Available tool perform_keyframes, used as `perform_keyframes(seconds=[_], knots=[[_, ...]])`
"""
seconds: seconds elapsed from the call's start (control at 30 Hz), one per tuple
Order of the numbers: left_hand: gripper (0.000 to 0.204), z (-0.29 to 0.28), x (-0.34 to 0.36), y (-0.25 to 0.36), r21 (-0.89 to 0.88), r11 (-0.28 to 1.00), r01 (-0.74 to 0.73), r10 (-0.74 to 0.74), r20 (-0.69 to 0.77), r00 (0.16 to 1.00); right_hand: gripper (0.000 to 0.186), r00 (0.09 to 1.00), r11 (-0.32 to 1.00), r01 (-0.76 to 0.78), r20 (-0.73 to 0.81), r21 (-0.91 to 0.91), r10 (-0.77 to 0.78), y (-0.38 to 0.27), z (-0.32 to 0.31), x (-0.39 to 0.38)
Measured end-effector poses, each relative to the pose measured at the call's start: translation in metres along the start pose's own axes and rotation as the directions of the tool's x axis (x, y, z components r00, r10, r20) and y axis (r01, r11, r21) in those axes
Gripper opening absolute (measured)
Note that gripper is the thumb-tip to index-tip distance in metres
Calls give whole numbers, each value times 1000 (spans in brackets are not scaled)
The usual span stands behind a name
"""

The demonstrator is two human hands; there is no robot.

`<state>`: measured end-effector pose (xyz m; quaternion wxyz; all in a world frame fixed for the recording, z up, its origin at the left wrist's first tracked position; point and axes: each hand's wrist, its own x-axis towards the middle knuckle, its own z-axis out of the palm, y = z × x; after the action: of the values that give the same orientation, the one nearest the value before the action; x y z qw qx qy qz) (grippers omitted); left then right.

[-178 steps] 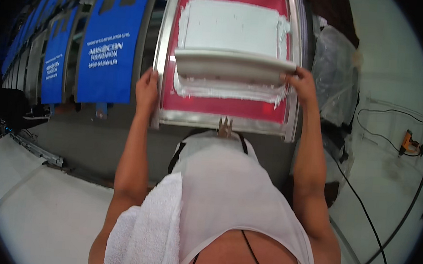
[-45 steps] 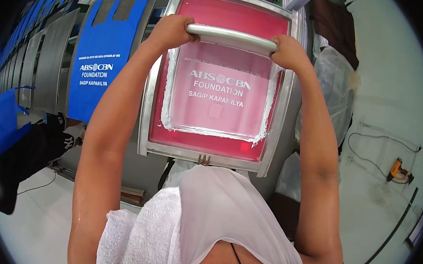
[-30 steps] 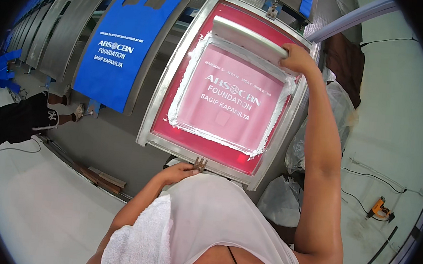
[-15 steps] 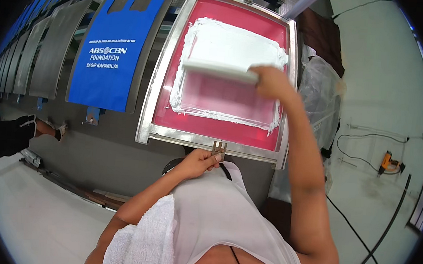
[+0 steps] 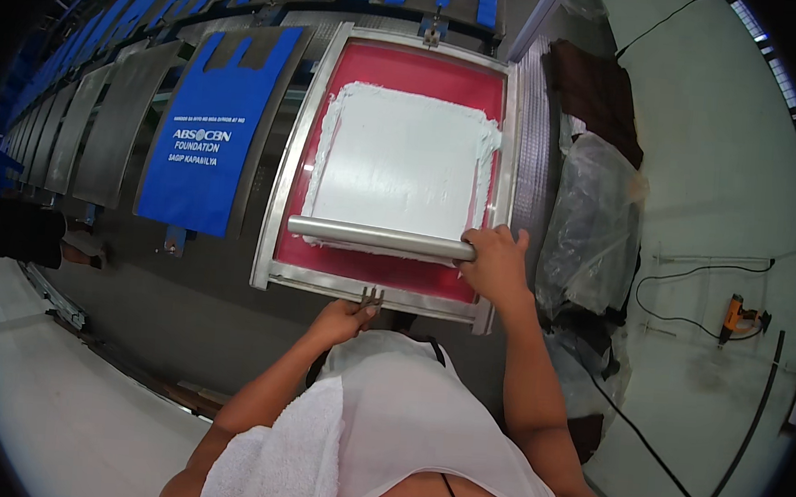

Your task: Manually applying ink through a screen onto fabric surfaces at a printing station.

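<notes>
A silver-framed printing screen (image 5: 502, 177) with red mesh lies in front of me. White ink (image 5: 399, 161) covers the middle of the mesh in a thick, rough-edged rectangle. My right hand (image 5: 496, 266) is closed around the right end of a squeegee (image 5: 376, 237) with a metal handle, which lies crosswise at the near edge of the ink; its blade is hidden under the handle. At the frame's near rail, my left hand (image 5: 341, 322) pinches a small pronged metal bracket (image 5: 372, 297).
A printed blue bag (image 5: 204, 184) lies on a grey board to the left, with more boards and bags beyond. Clear plastic sheeting (image 5: 593, 225) and dark cloth (image 5: 598, 92) are on the right. An orange heat gun (image 5: 737, 318) and cables lie farther right. Another person (image 5: 21, 233) stands far left.
The squeegee has come toward me in my right hand, from mid-screen to the near edge of the ink. White now covers the pink area that showed before. My left hand stays at the bracket.
</notes>
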<state>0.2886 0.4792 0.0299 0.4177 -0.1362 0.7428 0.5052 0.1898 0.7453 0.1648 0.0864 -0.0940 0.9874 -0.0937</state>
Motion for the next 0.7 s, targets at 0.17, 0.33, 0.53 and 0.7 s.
perform_keyframes(seconds=[0.17, 0.33, 0.53, 0.7], knots=[[43, -15, -20, 25, 67, 997, 26, -26, -2, 1000, 33, 999, 863, -20, -22, 504, 36, 66, 47, 23], [37, -113, -11, 74, 395, 906, -155, 391, -635, 666, 31, 969, 383, -234, 182, 894, 168, 86, 64, 41], [40, -175, 56, 30, -37, 924, -380, 271, -637, 721, 33, 945, 267, -301, 247, 916, 216, 75, 55, 42], [41, -112, 9, 63, -117, 866, -487, 268, -713, 648, 39, 949, 261, -191, 109, 946, 297, 124, 22, -7]])
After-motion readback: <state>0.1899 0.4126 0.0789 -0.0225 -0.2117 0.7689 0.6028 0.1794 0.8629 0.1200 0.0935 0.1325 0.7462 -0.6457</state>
